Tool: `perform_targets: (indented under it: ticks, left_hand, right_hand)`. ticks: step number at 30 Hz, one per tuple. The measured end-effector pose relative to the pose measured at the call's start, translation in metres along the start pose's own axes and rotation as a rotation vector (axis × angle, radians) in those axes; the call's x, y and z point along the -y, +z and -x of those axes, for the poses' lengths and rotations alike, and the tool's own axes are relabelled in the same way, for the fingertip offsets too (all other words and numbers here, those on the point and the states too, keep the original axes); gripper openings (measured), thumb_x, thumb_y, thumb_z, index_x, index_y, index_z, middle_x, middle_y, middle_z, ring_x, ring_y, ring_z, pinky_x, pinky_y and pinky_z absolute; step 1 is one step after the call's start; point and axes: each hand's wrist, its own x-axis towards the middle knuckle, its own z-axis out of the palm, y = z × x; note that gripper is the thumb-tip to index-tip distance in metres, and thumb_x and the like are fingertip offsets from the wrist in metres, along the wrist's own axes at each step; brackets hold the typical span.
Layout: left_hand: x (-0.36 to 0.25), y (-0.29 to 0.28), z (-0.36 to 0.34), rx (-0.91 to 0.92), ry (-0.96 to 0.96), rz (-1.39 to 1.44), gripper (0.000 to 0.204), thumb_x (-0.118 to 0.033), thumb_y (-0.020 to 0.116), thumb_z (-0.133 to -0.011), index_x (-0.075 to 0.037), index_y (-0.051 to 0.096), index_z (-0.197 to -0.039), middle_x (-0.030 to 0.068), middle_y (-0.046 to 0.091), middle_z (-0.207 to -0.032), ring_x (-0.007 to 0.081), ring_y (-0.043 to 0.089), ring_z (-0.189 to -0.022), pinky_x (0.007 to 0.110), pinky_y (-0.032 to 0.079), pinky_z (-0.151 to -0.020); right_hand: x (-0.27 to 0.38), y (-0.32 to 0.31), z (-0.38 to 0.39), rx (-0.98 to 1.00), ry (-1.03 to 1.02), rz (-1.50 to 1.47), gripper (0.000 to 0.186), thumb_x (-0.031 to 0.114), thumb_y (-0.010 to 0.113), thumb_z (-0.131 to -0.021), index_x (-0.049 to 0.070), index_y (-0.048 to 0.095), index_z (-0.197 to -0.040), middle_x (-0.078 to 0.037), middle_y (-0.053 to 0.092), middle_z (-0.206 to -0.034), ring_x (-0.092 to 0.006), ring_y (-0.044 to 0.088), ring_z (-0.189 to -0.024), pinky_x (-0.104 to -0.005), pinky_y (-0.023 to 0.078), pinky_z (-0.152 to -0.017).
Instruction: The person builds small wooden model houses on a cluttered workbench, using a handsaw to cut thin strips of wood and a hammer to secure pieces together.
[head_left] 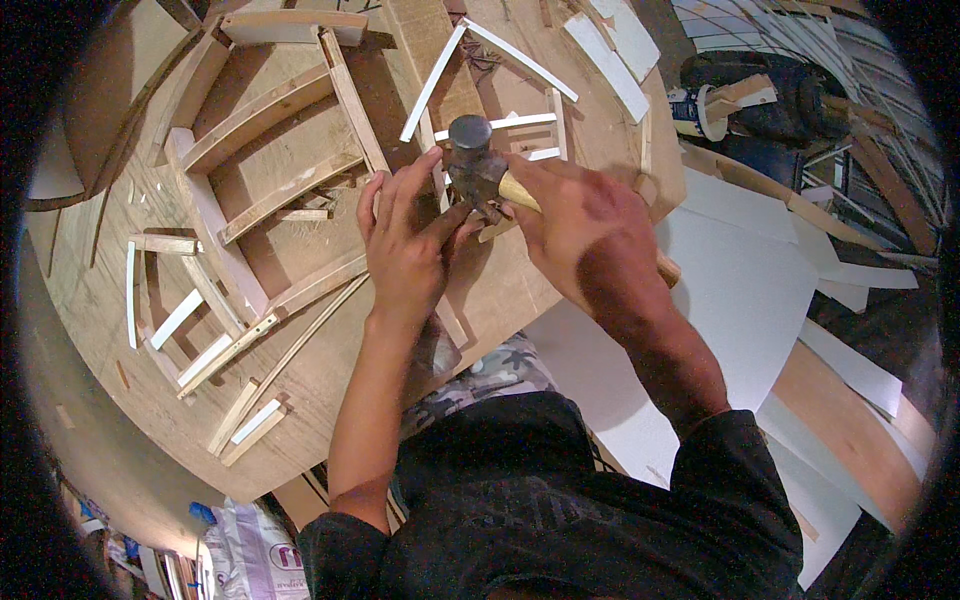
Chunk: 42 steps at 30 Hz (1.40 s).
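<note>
My right hand (590, 225) is closed round a hammer (471, 134), high up its pale wooden handle, close to the dark metal head. Below the head lies a small wooden frame (425, 125) with white-faced strips. My left hand (405, 235) is beside the hammer, with its thumb and forefinger brought together under the head. What they pinch, if anything, is hidden. The other left fingers point up and away, near the side rail of a larger curved wooden frame (345, 100).
The wooden work board (330, 410) also bears a small white-edged frame (205, 360) and short offcuts (258, 432) at the left. White sheets (735, 280) lie at the right, under a bucket (697, 112) and a clutter of strips. A printed sack (255, 550) stands at lower left.
</note>
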Motion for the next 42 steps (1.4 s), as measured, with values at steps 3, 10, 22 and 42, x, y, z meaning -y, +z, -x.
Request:
perform_targets:
  ticks: [3,10,22,42]
  left_hand:
    - [0.001,0.002,0.001,-0.005,-0.009,0.008,0.023,-0.027,0.086,-0.075,-0.017,0.087,-0.096,0.0045,0.057,-0.154,0.0245,0.055,-0.137,0.049,0.030,-0.123]
    - [-0.004,-0.003,-0.003,0.006,-0.021,0.025,0.020,-0.027,0.083,-0.079,-0.017,0.087,-0.096,0.0040,0.058,-0.152,0.0251,0.055,-0.133,0.049,0.030,-0.123]
    - [-0.003,-0.001,-0.004,0.054,0.018,-0.006,0.019,-0.023,0.082,-0.081,-0.018,0.083,-0.100,-0.0027,0.065,-0.143,0.0268,0.055,-0.130,0.053,0.027,-0.124]
    - [-0.002,0.000,-0.006,0.020,0.050,-0.042,0.018,-0.027,0.084,-0.081,-0.021,0.082,-0.098,-0.0031,0.068,-0.137,0.0256,0.056,-0.128,0.052,0.029,-0.121]
  right_hand:
    - [0.008,-0.004,0.000,0.091,0.033,0.056,0.043,0.019,0.070,-0.096,0.015,0.068,-0.138,-0.019,0.074,-0.111,-0.0404,0.072,-0.100,-0.0499,0.057,-0.087]
    - [-0.014,0.010,0.022,-0.163,-0.155,-0.012,0.039,0.017,0.075,-0.093,0.011,0.073,-0.131,-0.016,0.076,-0.106,-0.0405,0.072,-0.093,-0.0493,0.057,-0.082]
    - [-0.034,0.025,0.040,-0.135,-0.068,-0.201,0.038,0.015,0.081,-0.090,0.008,0.075,-0.126,-0.017,0.077,-0.112,-0.0370,0.074,-0.095,-0.0454,0.058,-0.082]
    - [-0.047,0.078,0.064,-0.311,-0.060,-0.432,0.064,0.008,0.074,-0.086,0.020,0.065,-0.149,-0.013,0.072,-0.111,-0.0355,0.072,-0.088,-0.0437,0.059,-0.077]
